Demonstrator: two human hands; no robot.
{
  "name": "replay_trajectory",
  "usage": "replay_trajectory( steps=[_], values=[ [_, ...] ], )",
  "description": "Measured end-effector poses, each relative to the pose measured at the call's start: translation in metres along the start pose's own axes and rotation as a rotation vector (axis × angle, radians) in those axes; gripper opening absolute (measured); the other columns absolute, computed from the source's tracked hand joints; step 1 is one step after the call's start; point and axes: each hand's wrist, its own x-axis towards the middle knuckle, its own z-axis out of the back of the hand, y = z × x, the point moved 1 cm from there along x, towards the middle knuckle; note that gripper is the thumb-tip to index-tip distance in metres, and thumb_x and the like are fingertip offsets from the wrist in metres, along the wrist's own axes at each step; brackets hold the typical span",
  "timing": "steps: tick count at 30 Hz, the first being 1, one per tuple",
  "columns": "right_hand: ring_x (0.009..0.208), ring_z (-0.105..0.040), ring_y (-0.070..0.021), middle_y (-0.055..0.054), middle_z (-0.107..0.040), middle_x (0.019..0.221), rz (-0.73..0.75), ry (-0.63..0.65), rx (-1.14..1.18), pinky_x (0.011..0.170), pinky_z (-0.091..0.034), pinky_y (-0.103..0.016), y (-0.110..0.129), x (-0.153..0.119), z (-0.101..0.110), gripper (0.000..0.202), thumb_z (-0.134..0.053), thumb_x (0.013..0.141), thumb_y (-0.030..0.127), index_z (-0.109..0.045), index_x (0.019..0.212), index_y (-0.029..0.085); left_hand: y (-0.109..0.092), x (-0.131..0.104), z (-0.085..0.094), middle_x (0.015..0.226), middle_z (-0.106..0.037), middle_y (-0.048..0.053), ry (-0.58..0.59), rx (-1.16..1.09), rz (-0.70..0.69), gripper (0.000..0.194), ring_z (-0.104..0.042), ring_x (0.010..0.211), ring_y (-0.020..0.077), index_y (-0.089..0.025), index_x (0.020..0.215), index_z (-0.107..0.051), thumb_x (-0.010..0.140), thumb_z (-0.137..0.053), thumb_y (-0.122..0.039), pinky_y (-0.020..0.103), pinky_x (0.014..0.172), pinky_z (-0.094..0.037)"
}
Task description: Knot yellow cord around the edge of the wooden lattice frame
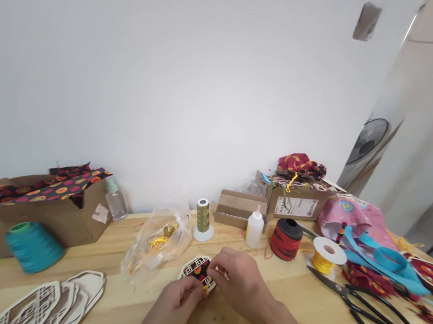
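Observation:
A small pale wooden lattice piece (198,268), backed with black and red patterned fabric, lies on the table in front of me. At its lower edge my left hand (176,304) is closed, thumb and fingertips on the rim beside a bit of yellow cord (206,289). Over its right side my right hand (238,277) makes a pinch with thumb and forefinger. Whatever is between those right fingertips is too small to make out. The fingers hide the right and lower parts of the lattice piece.
Around the hands stand a plastic bag (149,247) with yellow cord, an olive thread spool (203,217), a white glue bottle (255,229), red thread (285,240) and a yellow spool (322,263). Black scissors (356,300) lie right, wooden frames (39,303) left, near a teal cone (33,247).

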Motion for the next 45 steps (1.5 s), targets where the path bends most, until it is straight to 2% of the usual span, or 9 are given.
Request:
replay_trajectory(
  steps=[5, 10, 13, 17, 22, 28, 36, 40, 45],
  values=[
    [0.056, -0.048, -0.0071, 0.001, -0.058, 0.080, -0.041, 0.221, 0.348, 0.049, -0.037, -0.015, 0.005, 0.002, 0.002, 0.030, -0.054, 0.064, 0.010, -0.054, 0.093, 0.020, 0.009, 0.006, -0.002, 0.037, -0.032, -0.011, -0.005, -0.282, 0.159, 0.027, -0.021, 0.030, 0.0036, -0.015, 0.057, -0.050, 0.064, -0.050, -0.041, 0.017, 0.033, -0.012],
    [0.056, -0.047, -0.0079, 0.001, -0.055, 0.071, 0.008, 0.190, 0.305, 0.049, -0.036, -0.015, 0.001, -0.004, -0.012, 0.016, -0.055, 0.071, 0.021, -0.060, 0.085, 0.020, 0.010, 0.004, 0.002, 0.032, -0.025, -0.014, -0.005, -0.335, 0.224, 0.025, -0.014, 0.029, 0.0026, -0.015, 0.057, -0.051, 0.062, -0.052, -0.039, 0.017, 0.033, -0.008],
    [0.062, -0.049, -0.0091, 0.001, -0.057, 0.069, 0.084, 0.138, 0.203, 0.055, -0.036, -0.016, -0.004, -0.005, -0.017, 0.012, -0.052, 0.074, 0.017, -0.063, 0.078, 0.020, 0.009, 0.004, 0.006, 0.035, -0.033, -0.011, -0.033, -0.248, 0.177, 0.024, -0.025, 0.032, 0.0041, -0.013, 0.061, -0.055, 0.065, -0.051, -0.036, 0.016, 0.035, -0.017],
    [0.067, -0.051, -0.0094, 0.000, -0.058, 0.072, 0.109, 0.102, 0.132, 0.059, -0.036, -0.017, -0.007, -0.005, -0.020, 0.013, -0.049, 0.076, 0.014, -0.061, 0.076, 0.019, 0.005, 0.001, 0.007, 0.061, -0.056, 0.000, 0.000, -0.062, 0.033, 0.026, -0.048, 0.060, 0.0123, -0.013, 0.067, -0.060, 0.073, -0.045, -0.034, 0.019, 0.054, -0.035],
    [0.067, -0.050, -0.0096, 0.002, -0.057, 0.072, 0.057, 0.075, 0.056, 0.058, -0.035, -0.017, -0.003, -0.007, -0.024, 0.010, -0.048, 0.076, 0.014, -0.056, 0.072, 0.019, 0.003, -0.004, 0.006, 0.064, -0.058, 0.001, 0.021, 0.110, -0.010, 0.030, -0.050, 0.062, 0.0155, -0.015, 0.070, -0.059, 0.076, -0.038, -0.035, 0.020, 0.054, -0.035],
    [0.068, -0.050, -0.0085, 0.004, -0.057, 0.072, 0.046, 0.071, 0.011, 0.059, -0.034, -0.016, -0.005, -0.008, -0.026, 0.011, -0.047, 0.076, 0.013, -0.054, 0.071, 0.020, 0.005, -0.002, 0.004, 0.063, -0.059, 0.000, 0.057, 0.062, -0.024, 0.031, -0.051, 0.063, 0.0161, -0.016, 0.074, -0.062, 0.077, -0.038, -0.036, 0.020, 0.056, -0.037],
    [0.063, -0.049, -0.0107, 0.002, -0.059, 0.066, -0.029, 0.043, -0.118, 0.057, -0.033, -0.019, -0.003, -0.007, -0.028, 0.011, -0.050, 0.074, 0.014, -0.057, 0.066, 0.018, 0.009, 0.002, 0.002, 0.058, -0.060, -0.001, 0.042, 0.132, 0.002, 0.031, -0.052, 0.059, 0.0154, -0.016, 0.062, -0.061, 0.075, -0.041, -0.035, 0.018, 0.052, -0.037],
    [0.065, -0.049, -0.0098, 0.003, -0.057, 0.067, -0.047, 0.025, -0.030, 0.057, -0.033, -0.018, -0.004, -0.005, -0.026, 0.008, -0.052, 0.072, 0.013, -0.055, 0.066, 0.018, 0.007, 0.000, 0.004, 0.058, -0.060, -0.001, -0.024, 0.209, -0.024, 0.032, -0.053, 0.061, 0.0164, -0.017, 0.062, -0.061, 0.075, -0.040, -0.037, 0.019, 0.053, -0.039],
    [0.067, -0.048, -0.0095, 0.002, -0.056, 0.069, -0.022, 0.002, 0.026, 0.058, -0.034, -0.017, -0.006, -0.005, -0.020, 0.007, -0.052, 0.073, 0.012, -0.054, 0.069, 0.017, 0.005, -0.002, 0.009, 0.068, -0.064, 0.002, -0.149, 0.261, -0.040, 0.027, -0.059, 0.068, 0.0188, -0.018, 0.082, -0.062, 0.071, -0.046, -0.037, 0.023, 0.061, -0.046]
  ],
)
